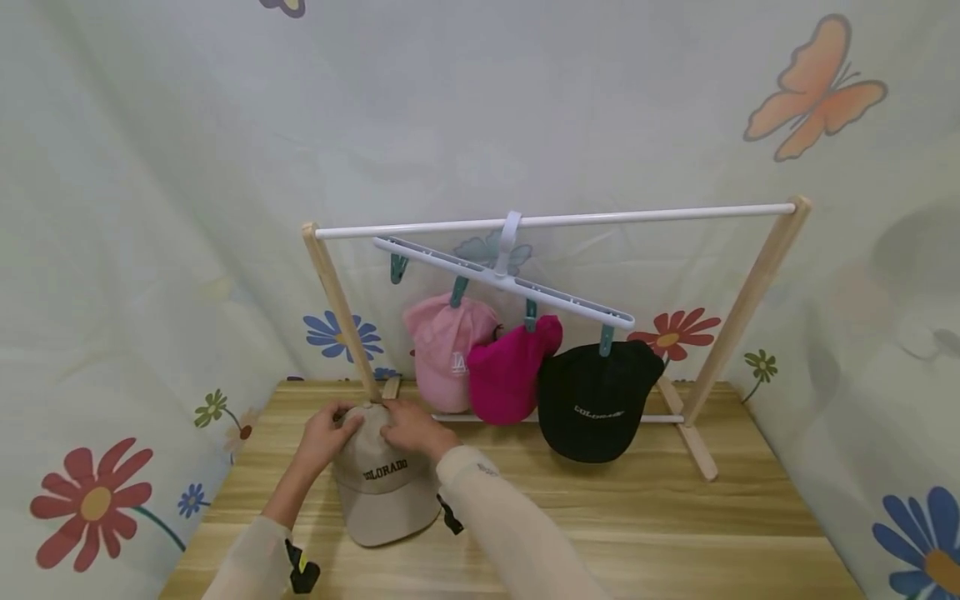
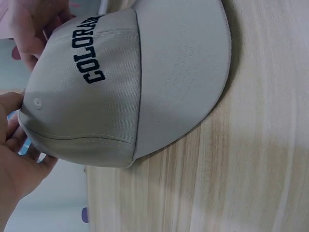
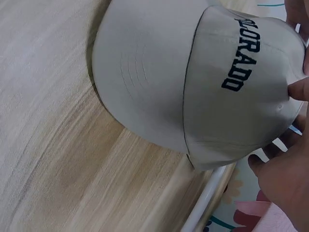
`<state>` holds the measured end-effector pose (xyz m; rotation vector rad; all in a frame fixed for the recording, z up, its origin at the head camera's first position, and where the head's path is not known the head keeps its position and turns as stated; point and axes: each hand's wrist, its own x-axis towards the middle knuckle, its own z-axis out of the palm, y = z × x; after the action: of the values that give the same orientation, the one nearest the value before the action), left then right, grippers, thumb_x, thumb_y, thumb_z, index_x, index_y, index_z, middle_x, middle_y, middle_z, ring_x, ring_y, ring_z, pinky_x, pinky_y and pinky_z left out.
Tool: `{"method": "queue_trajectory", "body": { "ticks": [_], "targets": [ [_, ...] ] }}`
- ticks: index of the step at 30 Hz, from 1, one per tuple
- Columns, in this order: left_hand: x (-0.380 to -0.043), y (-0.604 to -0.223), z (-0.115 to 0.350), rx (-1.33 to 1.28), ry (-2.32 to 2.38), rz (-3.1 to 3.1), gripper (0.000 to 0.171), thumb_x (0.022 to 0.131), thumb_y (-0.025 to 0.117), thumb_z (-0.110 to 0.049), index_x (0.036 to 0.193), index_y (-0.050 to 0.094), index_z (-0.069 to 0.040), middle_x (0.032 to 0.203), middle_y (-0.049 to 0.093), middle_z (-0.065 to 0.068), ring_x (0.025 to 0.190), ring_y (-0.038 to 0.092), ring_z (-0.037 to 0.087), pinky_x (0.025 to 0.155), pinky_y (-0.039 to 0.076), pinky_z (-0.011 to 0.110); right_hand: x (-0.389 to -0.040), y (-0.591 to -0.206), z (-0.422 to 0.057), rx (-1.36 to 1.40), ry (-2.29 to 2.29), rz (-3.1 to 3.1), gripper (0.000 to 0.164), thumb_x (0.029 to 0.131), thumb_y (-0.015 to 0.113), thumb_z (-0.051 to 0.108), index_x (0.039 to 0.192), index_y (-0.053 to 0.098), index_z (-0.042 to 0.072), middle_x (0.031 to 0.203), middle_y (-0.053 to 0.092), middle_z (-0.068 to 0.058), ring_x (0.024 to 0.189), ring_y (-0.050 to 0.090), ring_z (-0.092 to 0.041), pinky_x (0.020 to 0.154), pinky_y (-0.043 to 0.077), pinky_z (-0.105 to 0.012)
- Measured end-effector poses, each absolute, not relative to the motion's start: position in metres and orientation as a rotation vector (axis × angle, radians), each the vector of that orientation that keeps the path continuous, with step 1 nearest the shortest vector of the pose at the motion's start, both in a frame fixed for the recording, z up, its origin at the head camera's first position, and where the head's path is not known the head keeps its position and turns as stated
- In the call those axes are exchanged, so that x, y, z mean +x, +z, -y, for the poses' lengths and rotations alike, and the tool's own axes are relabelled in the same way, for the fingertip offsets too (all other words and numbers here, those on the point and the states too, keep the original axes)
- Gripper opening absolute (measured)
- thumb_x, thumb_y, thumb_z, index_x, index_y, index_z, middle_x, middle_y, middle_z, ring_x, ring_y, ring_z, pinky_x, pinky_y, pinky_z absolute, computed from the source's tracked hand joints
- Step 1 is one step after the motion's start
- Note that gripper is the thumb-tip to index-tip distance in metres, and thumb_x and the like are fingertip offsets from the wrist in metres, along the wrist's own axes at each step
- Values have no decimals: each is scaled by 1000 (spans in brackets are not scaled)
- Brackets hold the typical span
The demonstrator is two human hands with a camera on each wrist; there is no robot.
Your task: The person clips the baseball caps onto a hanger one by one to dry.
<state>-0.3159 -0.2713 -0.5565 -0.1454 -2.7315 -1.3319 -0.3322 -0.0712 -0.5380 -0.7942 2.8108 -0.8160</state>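
Observation:
A beige baseball cap [image 1: 390,518] with COLORADO lettering is held between both hands at the left of the wooden table, brim toward me. My left hand [image 1: 322,437] pinches the crown's left side, thumb in front and fingers behind. On the other side, my right hand [image 1: 412,427] grips the upper crown, also thumb in front. In the left wrist view, the left fingers [image 2: 29,154] curl behind the cap [image 2: 96,111]. The right wrist view shows the right thumb [image 3: 300,90] on the crown; some fingers are hidden behind the fabric.
A white hanger [image 1: 555,297] hangs tilted from a rack's rail [image 1: 645,218]. Its green clips hold a light pink cap [image 1: 438,358], a magenta cap [image 1: 504,379] and a black cap [image 1: 588,387]. The leftmost clip [image 1: 397,268] holds nothing. Wooden rack posts [image 1: 750,308] stand at both ends.

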Motion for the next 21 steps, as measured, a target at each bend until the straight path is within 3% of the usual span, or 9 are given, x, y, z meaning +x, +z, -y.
{"method": "queue_trajectory", "body": {
  "ticks": [7, 11, 15, 21],
  "targets": [
    [-316, -554, 268, -202, -1373, 2665, 33, 98, 69, -10, 123, 61, 10, 121, 64, 28, 121, 59, 42, 101, 50, 52, -347, -552, 73, -756, -806, -2849, 57, 96, 61, 31, 148, 50, 11, 142, 59, -9, 128, 57, -26, 108, 45, -34],
    [-315, -554, 264, -280, -1381, 2610, 28, 95, 71, -5, 117, 63, 10, 114, 67, 27, 115, 62, 43, 97, 53, 50, -345, -551, 69, -794, -807, -2924, 42, 96, 63, 30, 130, 63, 6, 122, 68, -9, 113, 63, -25, 100, 48, -34],
    [-314, -554, 263, -311, -1384, 2599, 25, 94, 71, -4, 115, 64, 7, 112, 69, 24, 111, 64, 42, 94, 55, 50, -342, -547, 65, -837, -863, -2950, 26, 97, 66, 27, 112, 67, 6, 99, 67, -4, 92, 63, -18, 83, 49, -29],
    [-316, -557, 265, -283, -1401, 2632, 31, 96, 69, -6, 122, 62, 9, 117, 69, 24, 113, 64, 39, 97, 53, 49, -338, -544, 60, -872, -986, -2899, 21, 99, 67, 25, 110, 65, 8, 96, 68, -3, 84, 61, -13, 75, 48, -24]
  ]
}}
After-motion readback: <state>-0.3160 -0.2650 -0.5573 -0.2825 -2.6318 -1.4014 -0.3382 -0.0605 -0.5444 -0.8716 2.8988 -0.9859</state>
